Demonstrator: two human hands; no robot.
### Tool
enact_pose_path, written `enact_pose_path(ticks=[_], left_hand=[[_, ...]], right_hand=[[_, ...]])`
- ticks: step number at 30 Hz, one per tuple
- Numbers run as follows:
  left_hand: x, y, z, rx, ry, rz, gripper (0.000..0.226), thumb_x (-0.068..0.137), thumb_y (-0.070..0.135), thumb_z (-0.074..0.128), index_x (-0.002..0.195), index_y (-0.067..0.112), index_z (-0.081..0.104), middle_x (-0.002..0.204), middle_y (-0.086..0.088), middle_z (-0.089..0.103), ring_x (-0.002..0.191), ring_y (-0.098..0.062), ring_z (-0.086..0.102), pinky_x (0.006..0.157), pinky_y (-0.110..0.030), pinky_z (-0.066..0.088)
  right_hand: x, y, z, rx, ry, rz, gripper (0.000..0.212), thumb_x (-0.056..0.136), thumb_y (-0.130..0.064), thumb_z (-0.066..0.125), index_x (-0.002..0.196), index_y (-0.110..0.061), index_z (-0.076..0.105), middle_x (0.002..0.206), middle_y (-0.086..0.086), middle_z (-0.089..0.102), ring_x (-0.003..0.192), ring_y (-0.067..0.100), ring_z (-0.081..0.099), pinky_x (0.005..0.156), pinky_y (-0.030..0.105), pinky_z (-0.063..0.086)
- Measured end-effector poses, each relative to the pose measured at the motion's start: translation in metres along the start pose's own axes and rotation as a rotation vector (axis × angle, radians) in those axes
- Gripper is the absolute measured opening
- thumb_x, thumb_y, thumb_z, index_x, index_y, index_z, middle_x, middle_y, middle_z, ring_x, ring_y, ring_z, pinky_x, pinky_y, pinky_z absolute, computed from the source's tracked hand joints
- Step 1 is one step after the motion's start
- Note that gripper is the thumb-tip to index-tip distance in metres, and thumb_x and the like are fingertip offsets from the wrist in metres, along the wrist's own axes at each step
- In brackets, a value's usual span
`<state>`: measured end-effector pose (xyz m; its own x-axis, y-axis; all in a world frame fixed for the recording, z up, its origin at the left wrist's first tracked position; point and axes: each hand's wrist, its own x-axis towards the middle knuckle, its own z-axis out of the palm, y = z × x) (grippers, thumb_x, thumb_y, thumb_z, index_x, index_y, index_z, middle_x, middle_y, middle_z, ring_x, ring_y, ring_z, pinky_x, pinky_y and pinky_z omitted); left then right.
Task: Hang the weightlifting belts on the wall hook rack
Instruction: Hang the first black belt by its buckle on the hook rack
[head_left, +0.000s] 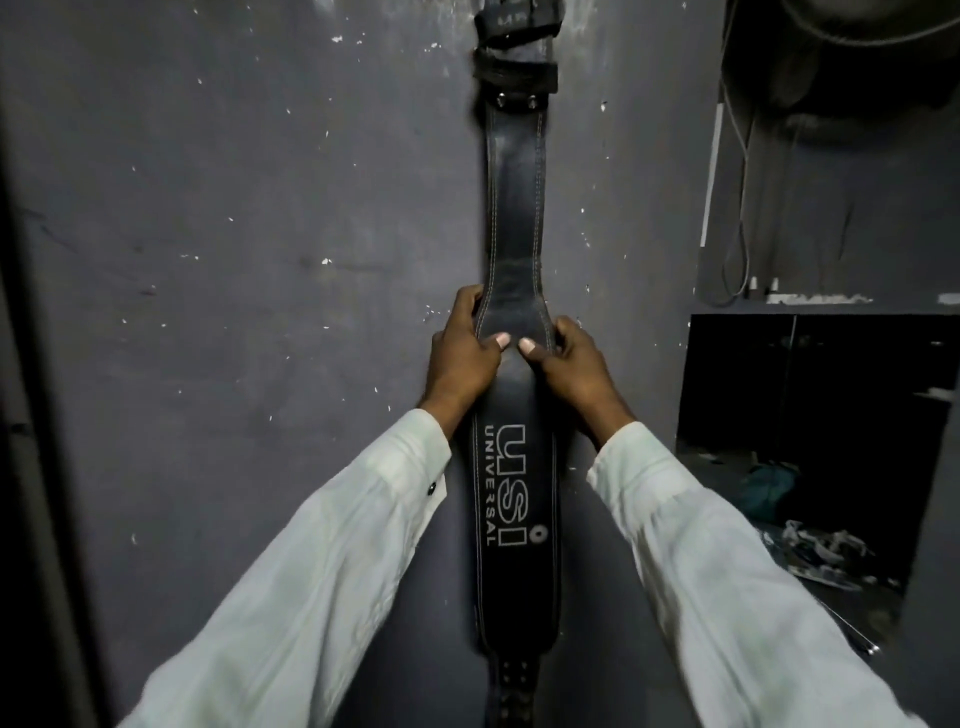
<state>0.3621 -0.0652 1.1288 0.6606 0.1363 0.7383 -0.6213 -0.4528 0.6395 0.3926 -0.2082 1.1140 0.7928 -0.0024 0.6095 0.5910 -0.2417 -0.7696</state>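
A black leather weightlifting belt (514, 208) with white stitching and "USI UNIVERSAL" lettering hangs straight down against the dark grey wall (234, 234). Its top end, with two rivets and black straps (514, 62), runs out of view at the top edge, so the hook is hidden. My left hand (462, 353) grips the belt's left edge where it widens. My right hand (566, 364) grips the right edge at the same height. Both thumbs press on the belt's front, nearly touching. The punched tail (511, 686) hangs at the bottom.
A dark open recess (810, 415) at the right holds scattered debris and a teal object (769, 488). White cables (737, 208) hang down above it. A dark vertical edge (31, 415) borders the left side of the wall.
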Motion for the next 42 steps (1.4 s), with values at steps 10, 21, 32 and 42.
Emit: enact_pose_path(ticks=[10, 21, 32, 42], left_hand=[[-0.056, -0.048, 0.016, 0.029, 0.022, -0.093, 0.036, 0.086, 0.034, 0.07, 0.115, 0.031, 0.049, 0.103, 0.004, 0.073, 0.093, -0.017, 0.071, 0.084, -0.037, 0.059], [-0.078, -0.082, 0.02, 0.047, -0.109, -0.184, 0.032, 0.081, 0.035, 0.074, 0.108, 0.021, 0.067, 0.104, 0.004, 0.076, 0.094, -0.013, 0.072, 0.088, -0.038, 0.058], [-0.118, -0.109, 0.024, -0.047, -0.109, -0.274, 0.029, 0.077, 0.029, 0.075, 0.105, 0.02, 0.071, 0.098, 0.004, 0.077, 0.089, -0.01, 0.073, 0.086, -0.04, 0.06], [-0.169, -0.129, 0.049, -0.027, -0.079, -0.32, 0.031, 0.082, 0.025, 0.073, 0.111, 0.019, 0.068, 0.104, 0.004, 0.076, 0.095, -0.011, 0.071, 0.086, -0.025, 0.056]], right_hand=[[-0.039, 0.057, 0.001, 0.017, -0.06, 0.104, 0.046, 0.068, -0.048, 0.072, 0.109, -0.029, 0.064, 0.105, -0.004, 0.075, 0.097, 0.017, 0.072, 0.093, 0.048, 0.057], [-0.069, 0.087, 0.009, 0.063, -0.016, 0.094, 0.046, 0.071, -0.043, 0.075, 0.108, -0.017, 0.065, 0.102, 0.001, 0.076, 0.096, 0.019, 0.073, 0.091, 0.049, 0.057], [-0.099, 0.118, 0.011, 0.177, -0.097, 0.16, 0.033, 0.082, -0.014, 0.073, 0.114, -0.014, 0.067, 0.111, 0.009, 0.075, 0.104, 0.027, 0.072, 0.095, 0.047, 0.056], [-0.147, 0.16, 0.016, 0.141, -0.03, 0.239, 0.02, 0.086, -0.003, 0.072, 0.101, -0.014, 0.063, 0.095, -0.002, 0.073, 0.086, 0.009, 0.068, 0.086, 0.03, 0.054]])
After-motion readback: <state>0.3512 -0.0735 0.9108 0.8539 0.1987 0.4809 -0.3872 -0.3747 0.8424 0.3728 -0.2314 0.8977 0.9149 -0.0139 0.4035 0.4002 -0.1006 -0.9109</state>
